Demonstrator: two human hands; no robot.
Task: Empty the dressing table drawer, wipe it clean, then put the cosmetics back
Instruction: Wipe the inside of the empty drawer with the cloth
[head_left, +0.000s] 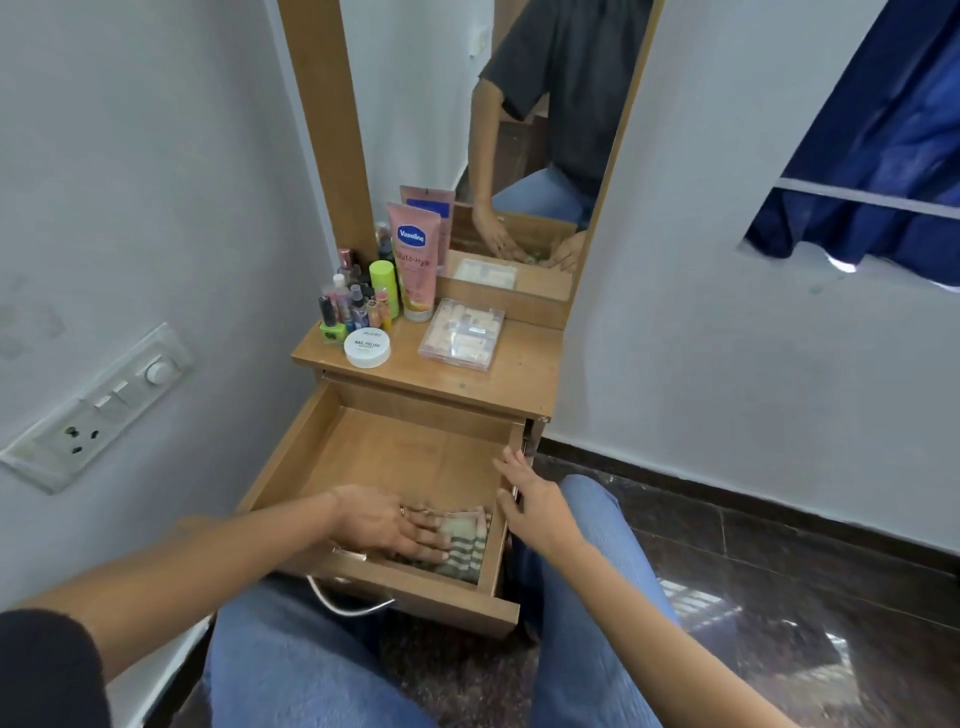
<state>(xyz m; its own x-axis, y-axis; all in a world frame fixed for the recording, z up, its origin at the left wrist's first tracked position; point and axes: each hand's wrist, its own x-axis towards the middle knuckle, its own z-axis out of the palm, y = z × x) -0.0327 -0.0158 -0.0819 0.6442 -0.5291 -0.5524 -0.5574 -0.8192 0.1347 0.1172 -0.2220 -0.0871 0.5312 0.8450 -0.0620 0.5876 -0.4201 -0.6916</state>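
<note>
Pulled-out wooden drawer (405, 452) holds a folded green-striped cloth (467, 548) under the left hand (389, 525), fingers flat, pressing it. Stripes run toward the drawer front. Just right of it, right hand (532, 506) relaxed, empty, at the side wall.

Your brown wooden dressing-table top (524, 366) is carrying a pink Vaseline tube (415, 260), clustered small bottles (353, 301), a white round tub (367, 351), a clear flat plastic case (462, 332).
</note>
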